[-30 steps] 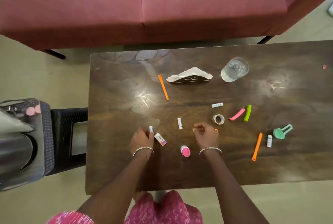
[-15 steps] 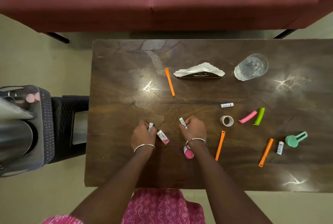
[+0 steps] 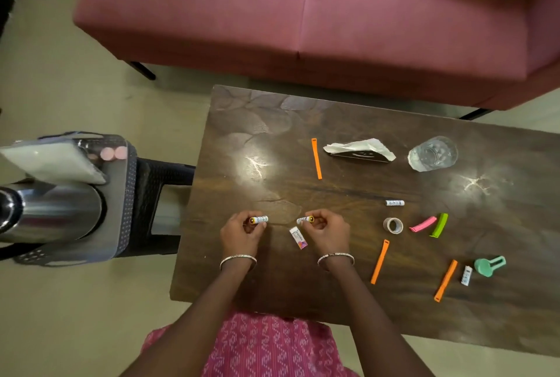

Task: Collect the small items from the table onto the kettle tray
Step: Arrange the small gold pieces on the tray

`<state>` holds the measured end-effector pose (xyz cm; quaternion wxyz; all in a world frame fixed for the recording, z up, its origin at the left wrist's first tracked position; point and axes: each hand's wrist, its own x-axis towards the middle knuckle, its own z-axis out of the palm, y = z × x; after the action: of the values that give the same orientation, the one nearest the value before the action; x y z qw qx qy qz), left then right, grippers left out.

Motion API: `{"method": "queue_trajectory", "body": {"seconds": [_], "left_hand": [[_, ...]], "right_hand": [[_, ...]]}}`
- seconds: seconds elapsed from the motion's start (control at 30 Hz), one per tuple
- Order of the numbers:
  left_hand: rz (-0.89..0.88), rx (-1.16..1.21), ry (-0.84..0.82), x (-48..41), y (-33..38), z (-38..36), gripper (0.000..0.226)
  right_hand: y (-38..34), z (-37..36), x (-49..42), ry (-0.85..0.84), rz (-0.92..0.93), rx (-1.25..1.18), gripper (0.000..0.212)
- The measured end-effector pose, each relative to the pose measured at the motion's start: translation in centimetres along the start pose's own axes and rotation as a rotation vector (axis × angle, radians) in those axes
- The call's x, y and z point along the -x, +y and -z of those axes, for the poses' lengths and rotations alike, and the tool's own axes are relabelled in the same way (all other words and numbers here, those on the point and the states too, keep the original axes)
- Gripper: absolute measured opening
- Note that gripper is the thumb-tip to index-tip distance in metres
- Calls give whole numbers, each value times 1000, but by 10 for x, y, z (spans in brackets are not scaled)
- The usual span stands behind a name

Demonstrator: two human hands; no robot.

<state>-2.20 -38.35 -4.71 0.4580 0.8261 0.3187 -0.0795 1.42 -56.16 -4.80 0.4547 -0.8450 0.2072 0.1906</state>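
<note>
pink sofa (image 3: 303,12) beyond the table's far edge. dark wooden table (image 3: 333,294) fills the right of our view.

off the table's left edge we note a steel kettle (image 3: 54,213) on the grey kettle tray (image 3: 122,225). two pink discs (image 3: 113,153) sit at the tray's far corner. the tray rests on a black stool (image 3: 157,191).

left hand (image 3: 241,234), close to the table's left edge, fingers curled, pinches a white battery (image 3: 260,219). right hand (image 3: 327,232), toward the middle, pinches a second battery (image 3: 305,219). the two batteries point at each other, apart.

toward the far edge: glass tumbler (image 3: 432,153), napkin holder (image 3: 359,152), one orange strip (image 3: 316,158) just left of the holder.

mid-table, right of the hands: tape roll (image 3: 393,225), pink clip (image 3: 422,223) and green clip (image 3: 439,225) close together, a second orange strip (image 3: 379,261), a third orange strip (image 3: 445,280), a teal clip (image 3: 489,266).

white eraser (image 3: 298,237) lies flat between the hands, just beside the right one.

loose on the wood: third battery (image 3: 394,203) above the tape roll, fourth battery (image 3: 466,275) beside the teal clip.
</note>
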Motion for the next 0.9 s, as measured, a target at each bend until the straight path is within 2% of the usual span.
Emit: {"method": "queue_trajectory", "body": {"seconds": [0.23,0.37,0.57,0.9], "left_hand": [[-3,21,16,-14,-28,83,20],[-39,-57,5,-28,-50,137,17],[-21,-228,87,-61,-88,215,15],[75,-250,225,-149,-125,279,15]], "right_hand": [[-53,-76,35,-80,121,9,14],[-84,-129,55,-117,180,30,16],[-132,-215,73,-192,236,81,15],[-201,-326,63,-289,355,181,19]]}}
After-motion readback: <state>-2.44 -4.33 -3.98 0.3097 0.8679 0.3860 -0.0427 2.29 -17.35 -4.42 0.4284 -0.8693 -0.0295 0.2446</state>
